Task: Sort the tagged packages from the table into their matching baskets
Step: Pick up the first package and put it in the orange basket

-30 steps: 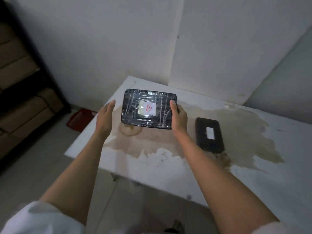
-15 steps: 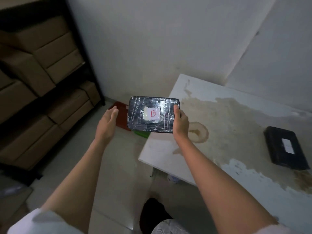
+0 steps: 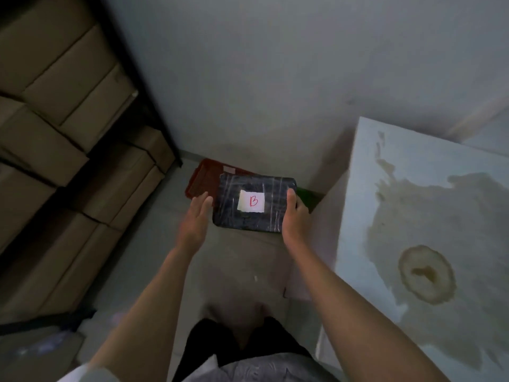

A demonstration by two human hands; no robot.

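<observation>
Stacked cardboard boxes [image 3: 63, 139] on a dark shelf at left, edges soft with blur. White table [image 3: 429, 244] at right, flat top blotched with brown stains and a ring mark, cut off by the frame edge. On the floor by the wall, a red basket [image 3: 203, 180] and beside it a green basket [image 3: 309, 198], both mostly hidden behind the package; contents impossible to tell. Package [image 3: 254, 204] held in the air above the baskets: dark, rectangular with rounded corners, wrapped in glossy clear tape, bearing a white tag with a red "B". Right hand [image 3: 293, 219] gripping its right edge, thumb on top, other fingers hidden beneath. Left hand [image 3: 195, 219] just beside the left edge, fingers straight and together, contact unclear.
</observation>
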